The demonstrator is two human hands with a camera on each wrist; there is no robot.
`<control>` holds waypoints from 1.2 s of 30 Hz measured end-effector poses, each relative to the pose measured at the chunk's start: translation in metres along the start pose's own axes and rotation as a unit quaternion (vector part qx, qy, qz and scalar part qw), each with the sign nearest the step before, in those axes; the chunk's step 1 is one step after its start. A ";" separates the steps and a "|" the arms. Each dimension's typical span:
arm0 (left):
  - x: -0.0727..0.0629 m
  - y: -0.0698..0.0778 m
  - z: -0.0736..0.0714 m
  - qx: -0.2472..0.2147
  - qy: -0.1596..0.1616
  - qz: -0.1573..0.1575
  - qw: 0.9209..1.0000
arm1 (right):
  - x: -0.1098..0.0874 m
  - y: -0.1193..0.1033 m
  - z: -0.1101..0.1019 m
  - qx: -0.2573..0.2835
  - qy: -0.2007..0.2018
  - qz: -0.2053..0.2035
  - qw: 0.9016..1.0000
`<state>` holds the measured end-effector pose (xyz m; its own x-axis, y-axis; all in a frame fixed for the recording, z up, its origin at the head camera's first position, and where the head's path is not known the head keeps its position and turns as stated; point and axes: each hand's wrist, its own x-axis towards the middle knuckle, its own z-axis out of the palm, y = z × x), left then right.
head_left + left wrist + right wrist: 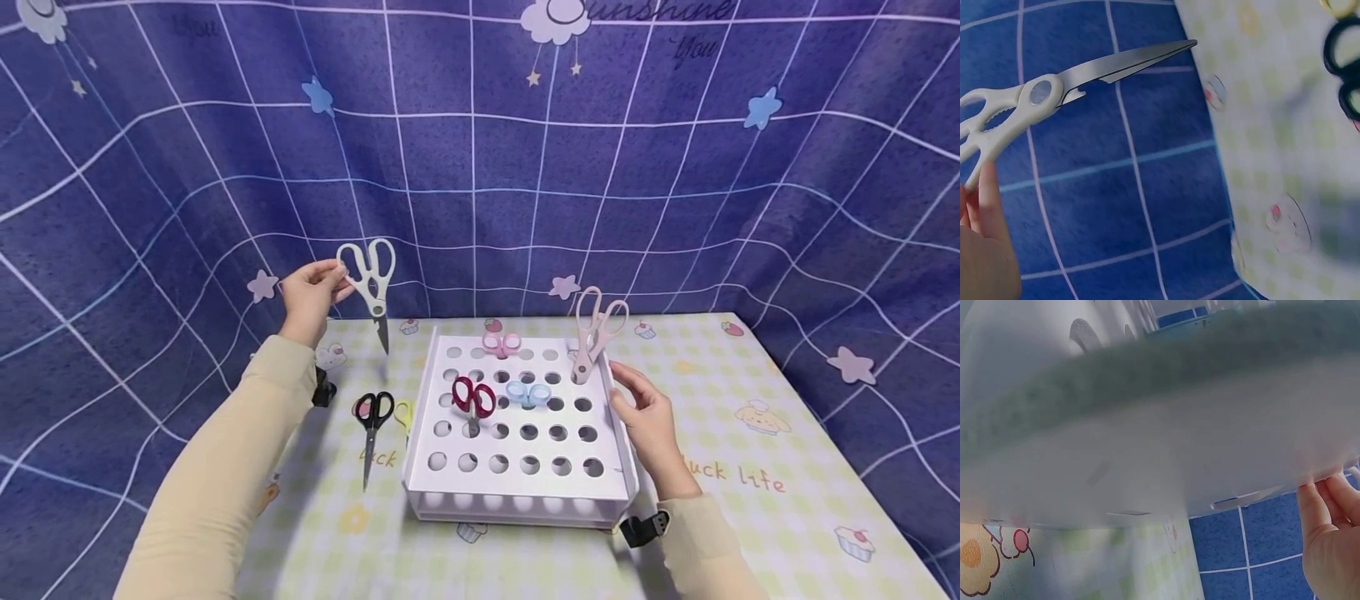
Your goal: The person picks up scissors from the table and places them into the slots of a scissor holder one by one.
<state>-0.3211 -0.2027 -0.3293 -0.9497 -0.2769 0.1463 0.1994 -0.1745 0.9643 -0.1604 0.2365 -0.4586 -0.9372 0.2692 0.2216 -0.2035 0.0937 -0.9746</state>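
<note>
White scissors (378,307) are pinched by the left fingers (990,200); best kept point-down tbh, rack (517,485) steadied by the right fingers (1313,512) resting against its side.

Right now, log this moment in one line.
Left hand: holds white scissors aloft | right hand: touches holed rack | black scissors: on tablecloth beside rack

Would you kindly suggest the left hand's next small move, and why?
Probably, the left hand should carry the white scissors over an empty hole in the white rack: their blades point down, the dark red scissors already stand in one of its holes, and the right hand touches its side.
</note>
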 end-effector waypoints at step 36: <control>-0.016 0.017 0.043 -0.109 -0.033 0.098 0.989 | 0.000 0.000 0.002 0.037 0.013 -0.015 0.999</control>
<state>-0.3127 -0.1605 -0.3057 -0.9001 -0.2640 0.3465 0.4212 -0.3246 0.8469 -0.1606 0.2341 -0.4586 -0.9233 0.2919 0.2497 -0.2519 0.0308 -0.9673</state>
